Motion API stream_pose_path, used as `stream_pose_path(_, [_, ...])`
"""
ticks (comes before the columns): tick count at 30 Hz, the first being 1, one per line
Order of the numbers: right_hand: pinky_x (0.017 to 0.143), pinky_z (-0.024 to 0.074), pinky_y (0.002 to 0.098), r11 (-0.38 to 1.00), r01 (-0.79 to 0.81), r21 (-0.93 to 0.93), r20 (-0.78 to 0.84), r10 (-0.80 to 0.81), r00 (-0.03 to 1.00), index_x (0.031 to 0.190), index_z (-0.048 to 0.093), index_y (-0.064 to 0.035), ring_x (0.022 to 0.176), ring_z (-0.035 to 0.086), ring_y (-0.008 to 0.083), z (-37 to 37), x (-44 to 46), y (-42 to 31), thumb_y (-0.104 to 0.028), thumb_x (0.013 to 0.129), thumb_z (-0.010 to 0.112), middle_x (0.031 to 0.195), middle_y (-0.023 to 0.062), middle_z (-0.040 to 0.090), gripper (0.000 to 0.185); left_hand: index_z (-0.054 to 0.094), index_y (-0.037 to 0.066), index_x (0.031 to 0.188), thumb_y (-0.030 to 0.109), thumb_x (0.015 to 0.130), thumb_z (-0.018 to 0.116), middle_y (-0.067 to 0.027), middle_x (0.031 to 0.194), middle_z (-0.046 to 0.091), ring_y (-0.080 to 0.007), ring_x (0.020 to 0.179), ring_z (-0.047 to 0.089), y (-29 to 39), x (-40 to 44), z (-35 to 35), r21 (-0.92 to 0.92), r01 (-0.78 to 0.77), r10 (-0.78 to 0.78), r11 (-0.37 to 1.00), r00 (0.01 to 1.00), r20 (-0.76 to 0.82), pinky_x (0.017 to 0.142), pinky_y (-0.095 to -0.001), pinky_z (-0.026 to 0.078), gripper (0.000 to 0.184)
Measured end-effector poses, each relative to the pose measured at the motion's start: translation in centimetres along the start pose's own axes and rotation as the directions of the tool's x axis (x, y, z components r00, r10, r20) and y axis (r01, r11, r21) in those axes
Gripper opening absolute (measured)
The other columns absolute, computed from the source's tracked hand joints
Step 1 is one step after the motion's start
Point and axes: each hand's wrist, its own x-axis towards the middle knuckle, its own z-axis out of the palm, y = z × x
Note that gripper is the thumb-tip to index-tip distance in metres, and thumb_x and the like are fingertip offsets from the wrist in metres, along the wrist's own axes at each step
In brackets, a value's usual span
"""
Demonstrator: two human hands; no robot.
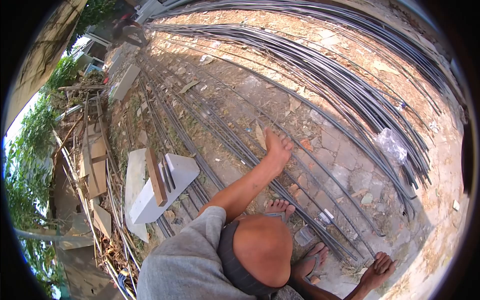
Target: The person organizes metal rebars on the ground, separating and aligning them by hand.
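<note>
My left hand reaches forward, its fingers curled round a thin steel rod. The rod runs down and right to my right hand, which is closed on its end near the lower right. Beside it lies another rod with a bent end. A bundle of rods passes close to my feet in sandals. My bent knee is between my arms.
A thick bundle of steel rods curves along the right, with a clear plastic bag on it. At left stand a white block and a wooden strip. Planks lie farther left. A person is in the distance.
</note>
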Motion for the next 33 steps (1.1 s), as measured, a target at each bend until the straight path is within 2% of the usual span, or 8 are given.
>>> stream_pose_path(6, [0.075, 0.0348, 0.0329, 0.994, 0.024, -0.111, -0.467, -0.074, 0.881, 0.056, 0.024, -0.0176, 0.062, 0.027, 0.015, 7.3, 0.4, -2.4, -0.033, 0.105, 0.031, 0.057, -0.0011, 0.022, 0.052, 0.029, 0.016, 0.068, 0.057, 0.101, 0.029, 0.0031, 0.054, 0.02, -0.0119, 0.043, 0.017, 0.9, -1.1, 1.2, -0.083, 0.056, -0.053, 0.995, 0.998, 0.044, 0.039, -0.0272, 0.015, 0.053])
stream_pose_path(8, [0.075, 0.034, 0.0329, 0.988, 0.061, -0.139, -0.298, -0.1, 0.949, 0.056, 0.024, -0.0173, 0.063, 0.027, 0.0156, 6.9, 0.7, -2.6, -0.034, 0.105, 0.03, 0.058, -0.0012, 0.023, 0.052, 0.029, 0.016, 0.069, 0.056, 0.102, 0.029, 0.0032, 0.054, 0.02, -0.0122, 0.043, 0.018, 1.3, -1.8, 1.8, -0.08, 0.078, -0.076, 0.994, 0.996, 0.038, 0.039, -0.0273, 0.015, 0.052])
stream_pose_path(10, [0.07, 0.0315, 0.0341, 0.948, 0.209, -0.242, 0.171, -0.17, 0.97, 0.055, 0.02, -0.0162, 0.063, 0.025, 0.016, -0.1, 1.3, -1.7, -0.038, 0.104, 0.027, 0.059, -0.0008, 0.02, 0.054, 0.029, 0.016, 0.068, 0.055, 0.102, 0.03, 0.0033, 0.054, 0.021, -0.0128, 0.043, 0.017, 1.3, 0.2, 0.8, -0.088, 0.063, -0.055, 0.994, 0.995, 0.086, 0.039, -0.0275, 0.014, 0.052])
stream_pose_path(11, [0.07, 0.0297, 0.0343, 0.949, 0.222, -0.222, 0.232, -0.17, 0.958, 0.054, 0.023, -0.0156, 0.066, 0.028, 0.0177, 0.3, 1.3, -1.8, -0.041, 0.103, 0.025, 0.059, -0.0003, 0.023, 0.056, 0.029, 0.016, 0.066, 0.054, 0.102, 0.03, 0.0028, 0.053, 0.022, -0.0127, 0.043, 0.017, 1.5, 1.6, 0.7, 0.031, 0.027, -0.024, 0.999, 0.996, -0.09, 0.038, -0.0278, 0.014, 0.052])
stream_pose_path(13, [0.074, 0.0307, 0.0363, 0.988, 0.144, -0.052, 0.275, -0.125, 0.953, 0.056, 0.029, -0.0138, 0.071, 0.031, 0.0207, 2.4, 1.4, -3.3, -0.05, 0.101, 0.022, 0.063, 0.0029, 0.03, 0.058, 0.027, 0.015, 0.064, 0.057, 0.1, 0.028, 0.002, 0.052, 0.02, -0.0128, 0.043, 0.017, 2.2, 1.5, 0.4, -0.085, 0.152, -0.14, 0.985, 0.982, 0.128, 0.038, -0.0278, 0.014, 0.055])
stream_pose_path(16, [0.08, 0.0331, 0.0349, 1.0, -0.015, 0.002, 0.136, 0.014, 0.991, 0.079, 0.038, -0.0083, 0.074, 0.034, 0.0179, 1.5, 1.6, -3.4, -0.064, 0.097, 0.016, 0.076, 0.0044, 0.034, 0.062, 0.024, 0.016, 0.061, 0.062, 0.098, 0.026, 0.0012, 0.051, 0.019, -0.0126, 0.042, 0.017, 1.7, 3.7, -0.3, -0.11, 0.296, -0.262, 0.949, 0.934, 0.244, 0.038, -0.0282, 0.015, 0.06])
stream_pose_path(22, [0.073, 0.0351, 0.0334, 0.994, 0.11, -0.018, 0.114, -0.107, 0.988, 0.063, 0.031, -0.0107, 0.065, 0.032, 0.0171, 0.9, 1.7, -2.1, -0.057, 0.1, 0.014, 0.065, 0.002, 0.031, 0.061, 0.024, 0.015, 0.061, 0.061, 0.1, 0.027, 0.0009, 0.052, 0.018, -0.0131, 0.042, 0.017, 4.1, 6.2, -0.8, -0.102, 0.274, -0.228, 0.956, 0.918, 0.324, 0.038, -0.0299, 0.016, 0.061])
stream_pose_path(33, [0.069, 0.0363, 0.0375, 0.953, 0.273, -0.134, -0.002, -0.276, 0.961, 0.051, 0.022, -0.0125, 0.051, 0.026, 0.0148, 1.3, 1.6, -1.0, -0.028, 0.103, 0.034, 0.049, -0.0012, 0.023, 0.055, 0.027, 0.015, 0.063, 0.027, 0.097, 0.033, 0.0008, 0.053, 0.022, -0.0113, 0.04, 0.02, 2.7, 2.4, 0.7, -0.08, 0.148, -0.129, 0.986, 0.97, 0.204, 0.035, -0.0285, 0.018, 0.036])
